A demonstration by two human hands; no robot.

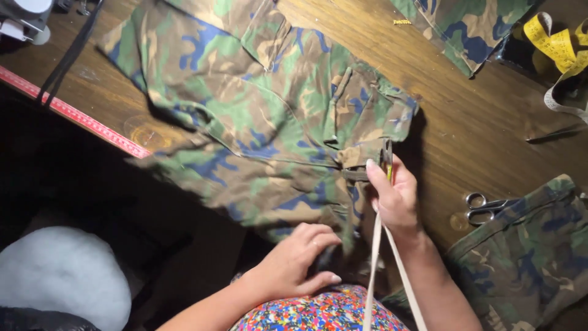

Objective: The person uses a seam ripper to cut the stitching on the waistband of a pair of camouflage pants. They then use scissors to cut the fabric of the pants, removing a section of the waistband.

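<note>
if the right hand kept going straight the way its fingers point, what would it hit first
Probably the camouflage garment: the right hand, gripping a tape measure, points up the table over that cloth, though height above it is unclear.

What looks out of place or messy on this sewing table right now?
Nothing looks damaged or spilled. The camouflage garment lies rumpled and hangs over the table edge. The yellow measuring tape sits in a loose tangle at the far corner, and the scissors lie partly under another camouflage piece.
</note>
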